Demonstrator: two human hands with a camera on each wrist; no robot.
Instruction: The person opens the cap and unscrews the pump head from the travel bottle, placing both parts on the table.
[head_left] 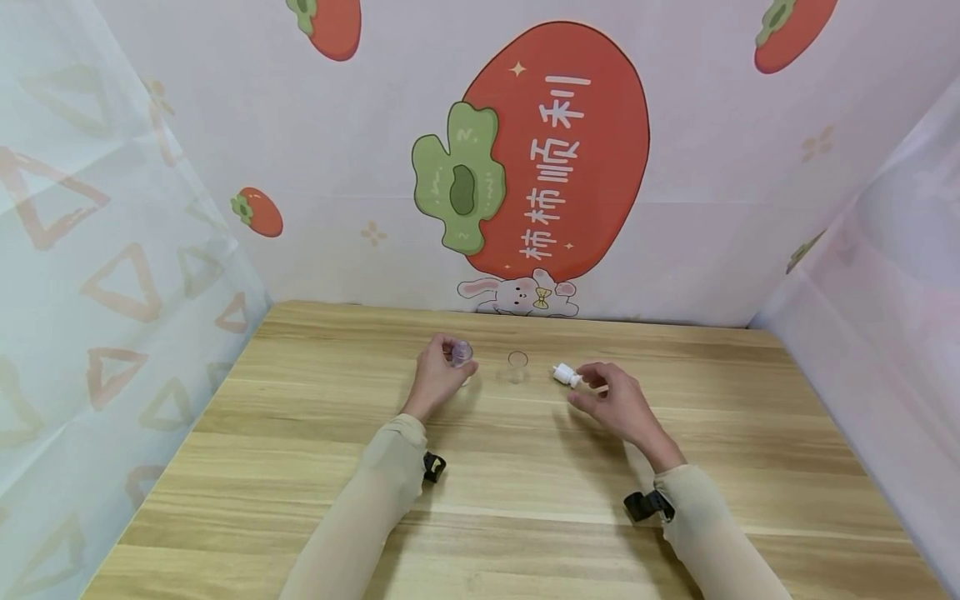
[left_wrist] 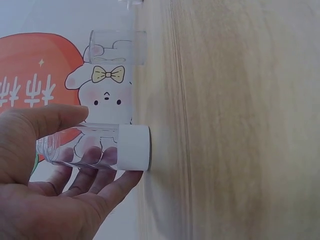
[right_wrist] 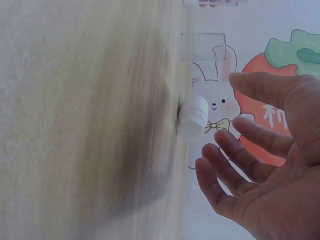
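Observation:
Near the back of the table, my left hand (head_left: 442,377) is round a small clear bottle (left_wrist: 82,147). The bottle stands with its white end (left_wrist: 134,147) on the wood and its threaded end away from it. Several fingers show through and beside the clear wall, with the thumb along the other side. My right hand (head_left: 617,402) is beside a small white bottle-like piece (head_left: 566,375) that lies on the table, a narrow tip pointing left. In the right wrist view its fingers are spread and apart from the white piece (right_wrist: 193,117).
A clear, open-topped cylinder (head_left: 517,368) stands on the wooden table (head_left: 517,517) between the hands. Behind it rises a printed backdrop (head_left: 337,158) with a big red fruit and a rabbit. Patterned sheets hang on both sides.

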